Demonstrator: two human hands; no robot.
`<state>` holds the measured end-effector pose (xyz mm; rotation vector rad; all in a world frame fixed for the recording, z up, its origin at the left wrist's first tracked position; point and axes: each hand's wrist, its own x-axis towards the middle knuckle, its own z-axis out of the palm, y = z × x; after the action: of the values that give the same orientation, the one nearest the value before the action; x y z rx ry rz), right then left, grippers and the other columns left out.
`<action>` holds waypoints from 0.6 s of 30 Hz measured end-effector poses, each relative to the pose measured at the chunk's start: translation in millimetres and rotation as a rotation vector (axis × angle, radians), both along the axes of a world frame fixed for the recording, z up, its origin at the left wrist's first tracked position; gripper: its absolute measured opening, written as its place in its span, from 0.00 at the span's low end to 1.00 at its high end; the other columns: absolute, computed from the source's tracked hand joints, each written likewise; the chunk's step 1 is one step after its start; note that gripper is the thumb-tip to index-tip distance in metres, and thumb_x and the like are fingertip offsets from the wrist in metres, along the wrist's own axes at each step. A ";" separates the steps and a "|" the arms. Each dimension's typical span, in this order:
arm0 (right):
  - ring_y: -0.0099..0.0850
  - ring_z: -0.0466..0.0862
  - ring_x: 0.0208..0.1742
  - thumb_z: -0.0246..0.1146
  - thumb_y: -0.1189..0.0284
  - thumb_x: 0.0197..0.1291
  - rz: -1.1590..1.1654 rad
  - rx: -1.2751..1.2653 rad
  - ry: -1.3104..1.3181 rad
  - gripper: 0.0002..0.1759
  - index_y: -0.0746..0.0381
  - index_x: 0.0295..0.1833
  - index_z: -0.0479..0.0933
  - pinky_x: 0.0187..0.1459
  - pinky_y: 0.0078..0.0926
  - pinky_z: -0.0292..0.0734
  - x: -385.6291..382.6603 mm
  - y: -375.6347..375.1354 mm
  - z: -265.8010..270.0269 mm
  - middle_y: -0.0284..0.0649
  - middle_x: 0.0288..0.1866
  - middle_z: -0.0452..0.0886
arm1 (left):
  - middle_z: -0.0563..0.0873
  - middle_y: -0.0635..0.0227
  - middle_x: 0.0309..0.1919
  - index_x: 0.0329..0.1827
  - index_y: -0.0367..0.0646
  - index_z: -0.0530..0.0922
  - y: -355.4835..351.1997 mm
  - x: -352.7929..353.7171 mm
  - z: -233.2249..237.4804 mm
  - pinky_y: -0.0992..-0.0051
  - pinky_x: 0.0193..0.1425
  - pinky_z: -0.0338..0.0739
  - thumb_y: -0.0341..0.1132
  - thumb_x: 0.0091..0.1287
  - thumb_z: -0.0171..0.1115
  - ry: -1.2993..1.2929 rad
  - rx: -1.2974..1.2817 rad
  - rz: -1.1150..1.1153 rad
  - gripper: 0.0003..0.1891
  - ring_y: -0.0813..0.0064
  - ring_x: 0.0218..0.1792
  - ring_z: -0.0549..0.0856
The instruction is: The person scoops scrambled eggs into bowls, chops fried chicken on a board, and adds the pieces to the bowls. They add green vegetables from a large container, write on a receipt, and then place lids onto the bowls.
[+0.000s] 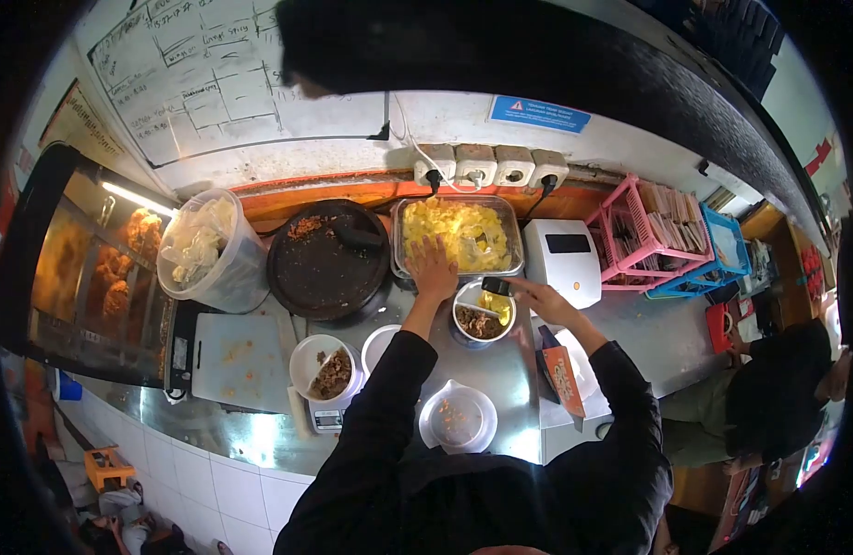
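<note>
Fingers partly spread, the left hand (433,268) reaches over the near rim of the tray (398,217), touching the yellow food (472,222) inside; whether it grips any, I cannot tell. The right hand (533,301) is half curled beside the small tub (475,341), its fingertips at a black piece (497,286) over the rim; how firmly they hold it is unclear. Brown food (477,322) and some yellow food lie in this tub, just in front of the tray. Across the counter (260,430) from the left come a lit cabinet (103,277) of fried food, a big clear bucket (248,282) of pale, crumpled stuff, a cutting board (227,356) with crumbs, and a dark stone dish (301,289) bearing a pestle (357,239). Nearer, a meat bowl (301,365) sits on a scale (327,420). The left forearm partly hides a white bowl (380,347); a clear bowl (459,435) with scraps lies between the arms. To the right are a white box (562,273), an orange carton (563,375) near the right forearm, a pink basket (620,264), a blue basket (733,264) and another person (764,388).
</note>
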<state>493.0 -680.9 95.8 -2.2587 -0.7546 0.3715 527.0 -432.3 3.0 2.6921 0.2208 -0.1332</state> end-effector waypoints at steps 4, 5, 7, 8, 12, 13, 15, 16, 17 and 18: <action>0.20 0.70 0.31 0.54 0.59 0.68 -0.138 0.075 0.440 0.25 0.57 0.67 0.67 0.34 0.21 0.69 18.9 -8.5 -1.3 0.33 0.32 0.73 | 0.37 0.57 0.76 0.77 0.51 0.37 2.1 -0.3 -0.9 0.43 0.71 0.29 0.49 0.69 0.45 -0.006 -0.019 0.005 0.39 0.49 0.75 0.32; 0.22 0.73 0.38 0.54 0.59 0.68 -0.113 0.017 0.495 0.25 0.58 0.66 0.67 0.41 0.22 0.71 24.4 -12.8 4.5 0.36 0.39 0.76 | 0.37 0.57 0.76 0.77 0.51 0.37 2.3 0.3 -0.5 0.43 0.71 0.28 0.50 0.68 0.45 -0.001 -0.018 0.002 0.39 0.49 0.75 0.32; 0.30 0.78 0.49 0.54 0.58 0.67 -0.032 -0.123 0.431 0.25 0.60 0.65 0.68 0.52 0.27 0.72 21.1 -10.1 23.9 0.42 0.49 0.80 | 0.36 0.57 0.76 0.77 0.51 0.36 3.1 0.2 1.3 0.43 0.71 0.28 0.50 0.68 0.46 0.010 -0.019 -0.005 0.40 0.49 0.74 0.32; 0.32 0.78 0.51 0.54 0.58 0.67 0.014 -0.180 0.378 0.25 0.60 0.65 0.68 0.53 0.28 0.72 20.9 -10.0 19.1 0.43 0.50 0.80 | 0.36 0.58 0.76 0.77 0.51 0.36 4.2 1.3 2.0 0.43 0.71 0.28 0.50 0.68 0.46 0.009 -0.015 0.000 0.40 0.49 0.74 0.31; 0.39 0.79 0.49 0.53 0.58 0.67 0.052 -0.301 0.272 0.24 0.58 0.64 0.69 0.52 0.32 0.72 10.6 -8.7 10.4 0.47 0.50 0.79 | 0.36 0.58 0.76 0.77 0.51 0.36 1.4 0.2 1.3 0.43 0.71 0.28 0.50 0.68 0.46 0.014 -0.014 0.001 0.40 0.49 0.74 0.31; 0.37 0.80 0.42 0.53 0.59 0.67 0.076 -0.290 0.197 0.23 0.57 0.64 0.69 0.47 0.30 0.73 9.3 -9.3 2.9 0.46 0.45 0.80 | 0.36 0.58 0.76 0.77 0.51 0.37 1.9 -0.3 1.4 0.43 0.71 0.28 0.50 0.68 0.46 0.013 -0.013 0.001 0.40 0.49 0.74 0.31; 0.35 0.81 0.35 0.53 0.59 0.67 0.091 -0.296 0.127 0.23 0.55 0.65 0.69 0.42 0.29 0.74 5.1 -5.3 4.9 0.46 0.39 0.81 | 0.36 0.57 0.76 0.77 0.51 0.37 2.3 -0.9 -0.2 0.42 0.71 0.28 0.50 0.68 0.47 -0.015 -0.022 0.002 0.40 0.48 0.74 0.31; 0.36 0.81 0.35 0.53 0.59 0.67 0.081 -0.314 0.133 0.23 0.55 0.65 0.68 0.43 0.29 0.74 0.3 1.4 18.2 0.47 0.38 0.81 | 0.37 0.57 0.76 0.77 0.51 0.37 2.5 -0.9 -1.3 0.42 0.71 0.28 0.50 0.67 0.47 -0.030 -0.025 0.002 0.40 0.48 0.74 0.31; 0.37 0.81 0.35 0.53 0.59 0.67 0.069 -0.333 0.138 0.23 0.55 0.65 0.68 0.43 0.29 0.74 -2.8 4.2 25.9 0.48 0.38 0.81 | 0.37 0.57 0.76 0.77 0.51 0.37 2.6 -1.1 -2.2 0.42 0.71 0.28 0.50 0.67 0.47 -0.031 -0.025 0.000 0.40 0.48 0.74 0.32; 0.37 0.81 0.34 0.53 0.59 0.67 0.078 -0.291 0.092 0.23 0.54 0.65 0.68 0.42 0.29 0.74 -2.1 0.7 17.7 0.48 0.37 0.81 | 0.37 0.57 0.76 0.77 0.51 0.37 2.8 -1.3 -2.0 0.42 0.71 0.28 0.50 0.67 0.47 -0.032 -0.025 -0.003 0.40 0.48 0.74 0.32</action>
<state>490.9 -680.2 113.5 -2.4651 -0.7841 0.6550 525.7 -429.5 1.0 2.6679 0.2042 -0.0928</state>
